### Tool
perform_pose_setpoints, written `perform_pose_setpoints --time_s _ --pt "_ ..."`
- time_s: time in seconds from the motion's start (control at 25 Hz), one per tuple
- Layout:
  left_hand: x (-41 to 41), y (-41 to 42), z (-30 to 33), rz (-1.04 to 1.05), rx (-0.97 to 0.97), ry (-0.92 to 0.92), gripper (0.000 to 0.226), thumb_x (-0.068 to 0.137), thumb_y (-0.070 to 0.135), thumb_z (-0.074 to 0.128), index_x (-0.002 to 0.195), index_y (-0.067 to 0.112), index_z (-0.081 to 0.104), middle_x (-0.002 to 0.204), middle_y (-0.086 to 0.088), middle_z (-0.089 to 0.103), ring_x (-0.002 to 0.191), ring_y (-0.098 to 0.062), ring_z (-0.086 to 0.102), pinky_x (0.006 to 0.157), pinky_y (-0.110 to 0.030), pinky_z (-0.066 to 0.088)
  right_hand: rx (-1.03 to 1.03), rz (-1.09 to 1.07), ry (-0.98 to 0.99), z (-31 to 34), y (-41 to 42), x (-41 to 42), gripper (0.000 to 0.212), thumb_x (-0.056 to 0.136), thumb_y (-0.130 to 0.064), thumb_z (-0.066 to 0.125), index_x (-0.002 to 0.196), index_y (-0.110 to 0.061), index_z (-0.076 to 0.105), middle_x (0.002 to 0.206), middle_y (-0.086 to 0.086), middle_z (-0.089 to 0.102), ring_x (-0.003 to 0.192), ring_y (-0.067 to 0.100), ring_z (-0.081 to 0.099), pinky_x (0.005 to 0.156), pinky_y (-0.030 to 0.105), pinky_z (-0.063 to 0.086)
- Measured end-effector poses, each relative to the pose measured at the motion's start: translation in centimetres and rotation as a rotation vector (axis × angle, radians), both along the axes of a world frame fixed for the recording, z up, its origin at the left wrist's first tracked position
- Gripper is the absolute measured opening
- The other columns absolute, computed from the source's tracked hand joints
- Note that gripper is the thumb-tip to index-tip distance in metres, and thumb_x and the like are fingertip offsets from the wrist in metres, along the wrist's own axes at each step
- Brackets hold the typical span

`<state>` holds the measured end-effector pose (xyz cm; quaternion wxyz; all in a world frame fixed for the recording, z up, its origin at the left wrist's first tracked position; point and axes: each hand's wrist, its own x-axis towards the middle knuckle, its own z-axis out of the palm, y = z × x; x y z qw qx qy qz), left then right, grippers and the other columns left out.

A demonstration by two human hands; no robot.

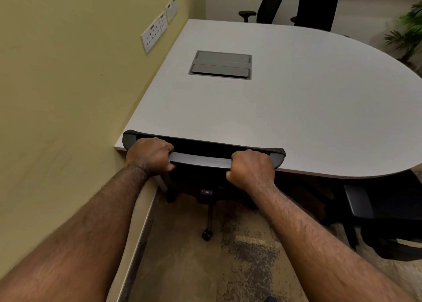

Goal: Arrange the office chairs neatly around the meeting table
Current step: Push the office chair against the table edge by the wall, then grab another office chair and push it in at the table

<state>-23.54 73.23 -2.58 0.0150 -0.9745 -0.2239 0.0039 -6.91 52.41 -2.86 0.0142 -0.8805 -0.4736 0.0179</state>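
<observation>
You've got both hands on the top rail of the office chair [203, 155] here, left hand [149, 154] near the wall end, right hand [251, 167] toward the open end, each grip closed right round the bar with the fingers curled over the far side. The chair sits tucked against the near straight edge of the worktop [296, 100], its backrest top touching or just shy of the edge; I can't tell which. Its left end is close to the wall [57, 84].

This one should roll easily: there's a caster [207, 234] showing below on the carpet [239, 256], so it's a push-and-steer job, not a lift. Expect some weight and a bit of drag on that carpet. The rail looks stiff, the mesh below it soft, so stay on the rail, hands apart as you have them, for good turning control.

I'd judge this chair nearly home. Mind the wall side, there's little room to swing.

Another chair [383, 210] waits at your right, under the curved end, angled and not yet squared. Two more chairs [315, 7] stand at the far side, close to the edge. Floor box lid [220, 65] sits flush in the worktop, out of your way.
</observation>
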Motion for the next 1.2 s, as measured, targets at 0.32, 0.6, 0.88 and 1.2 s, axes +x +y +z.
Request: perform_pose_setpoints --time_s 0.32,0.6,0.88,1.2 --pt "0.1 -1.9 0.4 -0.161 -0.038 -0.203 0.055 0.063 0.084 0.052 0.077 0.031 0.045 0.076 0.010 0.049 0.070 -0.015 0.051 0.056 -0.030 0.036 0.274 0.089 -0.143 -0.3 -4.0 -0.3 0.055 0.070 -0.041 0.065 0.115 -0.014 0.048 0.110 0.007 0.052 0.100 0.026 0.045 0.086 0.044 0.035" --pt "6.7 -8.1 2.8 -0.354 -0.037 -0.393 0.090 0.066 0.086 0.048 0.123 0.016 0.045 0.121 -0.006 0.053 0.101 -0.027 0.052 0.079 -0.045 0.047 0.259 -0.040 -0.197 1.4 -9.8 2.4 0.089 0.079 -0.060 0.057 0.144 -0.011 0.021 0.149 0.010 0.027 0.138 0.026 0.019 0.110 0.052 0.015" --pt "15.2 -16.2 5.7 -0.493 -0.045 -0.488 0.105 0.068 0.083 0.047 0.144 0.012 0.031 0.148 -0.010 0.038 0.131 -0.030 0.039 0.103 -0.049 0.036 0.212 -0.241 -0.270 4.0 -19.7 7.2 0.099 0.081 -0.068 0.049 0.148 -0.010 0.006 0.159 0.008 0.008 0.144 0.024 0.000 0.113 0.055 0.004" --pt "25.1 -29.1 8.9 -0.545 -0.012 -0.510 0.111 0.068 0.087 0.041 0.150 0.016 0.017 0.155 -0.009 0.027 0.141 -0.028 0.023 0.114 -0.049 0.023 0.228 -0.355 -0.344 8.2 -32.1 14.8 0.103 0.079 -0.076 0.043 0.149 -0.011 0.005 0.159 0.008 0.005 0.144 0.024 -0.002 0.113 0.055 0.001"
